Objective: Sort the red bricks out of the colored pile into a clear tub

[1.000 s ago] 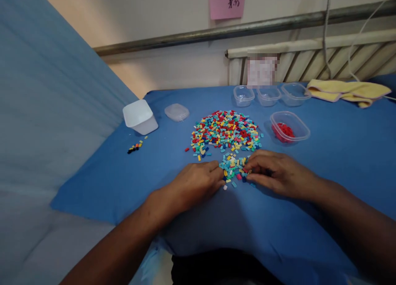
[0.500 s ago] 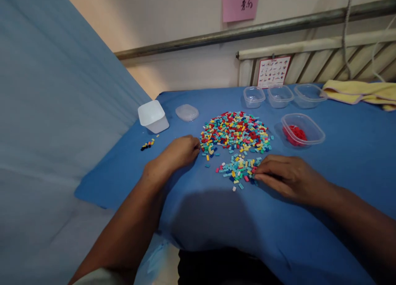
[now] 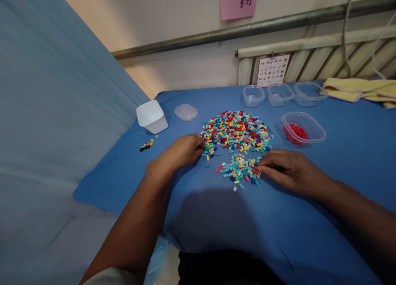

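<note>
A large heap of small coloured toy bricks (image 3: 236, 130) lies on the blue-covered table (image 3: 204, 210), with a smaller scatter of bricks (image 3: 239, 169) in front of it. My left hand (image 3: 188, 149) rests at the heap's left edge, its fingers curled together against the bricks; what they pinch, if anything, is hidden. At the right side of the smaller scatter, my right hand (image 3: 286, 169) has thumb and forefinger closed near a red brick, but I cannot make out what lies between them. Beyond that hand stands a clear tub (image 3: 318, 130) holding red bricks (image 3: 297, 133).
Three clear containers (image 3: 280, 96) line the back edge beside a folded yellow cloth (image 3: 359, 90). To the left are a white bin (image 3: 153, 116), a clear lid (image 3: 186, 111) and a few dark and yellow bricks (image 3: 147, 144). A blue curtain (image 3: 62, 91) hangs at the left.
My left hand has shifted slightly right, further onto the heap's edge. The right hand has moved a little up and right, uncovering bricks at the scatter's right side.
</note>
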Available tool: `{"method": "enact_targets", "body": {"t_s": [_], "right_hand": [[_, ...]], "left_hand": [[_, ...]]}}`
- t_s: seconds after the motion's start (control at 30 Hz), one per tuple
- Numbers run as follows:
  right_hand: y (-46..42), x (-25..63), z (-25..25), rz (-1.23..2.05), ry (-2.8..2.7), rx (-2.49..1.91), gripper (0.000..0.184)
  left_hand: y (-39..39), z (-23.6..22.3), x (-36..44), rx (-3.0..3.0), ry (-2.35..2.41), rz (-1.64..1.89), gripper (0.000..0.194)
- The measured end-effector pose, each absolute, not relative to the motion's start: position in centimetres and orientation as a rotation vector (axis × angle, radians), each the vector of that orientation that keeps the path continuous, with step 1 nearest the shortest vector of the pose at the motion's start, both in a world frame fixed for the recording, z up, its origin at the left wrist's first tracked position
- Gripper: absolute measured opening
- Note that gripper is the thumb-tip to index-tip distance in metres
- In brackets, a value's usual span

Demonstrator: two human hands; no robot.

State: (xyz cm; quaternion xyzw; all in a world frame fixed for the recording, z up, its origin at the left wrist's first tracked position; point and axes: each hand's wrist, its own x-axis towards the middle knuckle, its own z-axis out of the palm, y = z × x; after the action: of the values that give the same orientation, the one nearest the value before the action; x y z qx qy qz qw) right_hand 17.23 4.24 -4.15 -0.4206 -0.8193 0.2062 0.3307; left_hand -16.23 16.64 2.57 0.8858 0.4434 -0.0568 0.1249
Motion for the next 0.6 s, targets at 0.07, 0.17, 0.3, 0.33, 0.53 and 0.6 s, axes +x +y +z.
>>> {"method": "enact_targets", "body": {"t_s": [0.07,0.17,0.3,0.33,0.53,0.6], "right_hand": [[4.3,17.2,-4.2,0.539,-2.141,-1.111,0.021],[4.4,17.2,-4.4,0.540,-2.137,-1.088,0.021],[4.5,17.1,-4.7,0.526,-2.145,-1.035,0.019],[4.5,17.1,-4.7,0.523,-2.148,-1.029,0.018],[4.8,16.8,-5.0,0.510,-2.166,-1.041,0.016],[4.9,16.7,-5.0,0.519,-2.148,-1.040,0.015]], "left_hand": [[16.7,2.4,-16.4,2.553,1.303,-0.137,0.025],[16.7,2.4,-16.5,2.516,1.330,-0.067,0.019],[16.1,2.7,-16.0,2.421,1.295,0.092,0.019],[15.9,2.8,-15.6,2.346,1.254,0.173,0.020],[16.0,2.8,-10.3,2.026,0.931,0.439,0.018],[16.8,2.6,-7.1,2.034,0.812,0.430,0.014]]}}
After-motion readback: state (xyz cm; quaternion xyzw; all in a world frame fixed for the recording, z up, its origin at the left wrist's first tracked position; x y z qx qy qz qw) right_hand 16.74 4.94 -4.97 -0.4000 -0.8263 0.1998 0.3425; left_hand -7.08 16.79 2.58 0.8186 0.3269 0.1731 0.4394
